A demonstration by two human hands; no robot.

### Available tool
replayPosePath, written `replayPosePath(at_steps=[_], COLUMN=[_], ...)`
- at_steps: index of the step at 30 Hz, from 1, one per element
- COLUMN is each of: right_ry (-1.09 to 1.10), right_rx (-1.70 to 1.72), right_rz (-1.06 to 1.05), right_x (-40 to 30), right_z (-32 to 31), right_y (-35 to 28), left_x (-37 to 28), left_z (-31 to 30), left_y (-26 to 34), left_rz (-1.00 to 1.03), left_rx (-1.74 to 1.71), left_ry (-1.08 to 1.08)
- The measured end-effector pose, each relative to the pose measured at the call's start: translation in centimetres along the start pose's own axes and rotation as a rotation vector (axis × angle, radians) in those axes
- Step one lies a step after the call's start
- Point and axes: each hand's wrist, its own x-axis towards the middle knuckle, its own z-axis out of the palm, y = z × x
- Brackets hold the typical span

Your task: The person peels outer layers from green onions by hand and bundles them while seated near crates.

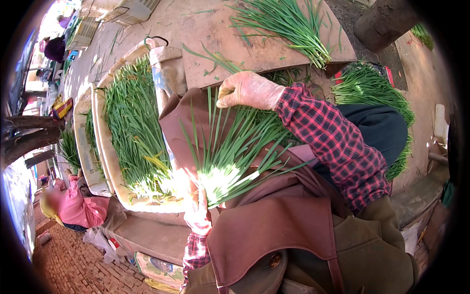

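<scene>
My left hand [199, 209], in strong sunlight, grips a fanned bunch of garlic chives [235, 147] near its pale stem end. The leaves spread over the brown apron [183, 117] on my lap. Above the leaf tips is my right hand [251, 90], which looks gloved, with its fingers curled towards the thumb. Whether a leaf is pinched in it cannot be made out. Some loose leaves [220, 60] lie on the board just beyond its knuckles. To the left, a pale plastic crate [101, 147] holds many chives [136, 128] packed in rows.
Another chive bundle [290, 29] rests on the wooden board [216, 33]. A larger heap [367, 86] lies beside my knee, near a tree trunk [385, 24]. A second crate [86, 147] adjoins the first. A person in pink [82, 205] sits at the left; more crates [125, 11] stand beyond.
</scene>
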Motion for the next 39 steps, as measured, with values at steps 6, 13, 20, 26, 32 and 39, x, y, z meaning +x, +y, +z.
replayPosePath(at_steps=[6, 13, 20, 26, 32, 39], right_ry=[0.243, 0.748, 0.733, 0.331, 0.085, 0.482], right_rx=[0.051, 0.667, 0.288, 0.046, 0.008, 0.034], right_rz=[-0.031, 0.01, 0.113, 0.012, 0.066, -0.126], right_x=[0.4, -2.9, -9.4, -7.7, -4.9, -4.2], right_z=[3.7, -1.8, -4.6, -1.7, 1.3, 6.4], right_y=[1.3, 4.2, 5.3, 2.2, 2.0, 3.2], left_x=[0.6, -0.2, 0.3, -0.1, -0.5, -2.2], left_z=[0.1, 1.1, 2.2, 2.9, 2.8, 3.0], left_y=[0.4, 0.1, 0.4, 0.3, 0.5, 0.0], left_rz=[0.022, -0.02, -0.05, -0.067, -0.084, -0.143], left_rx=[-0.01, -0.012, -0.015, -0.015, -0.018, -0.021], left_ry=[0.015, 0.027, 0.013, 0.011, 0.011, 0.003])
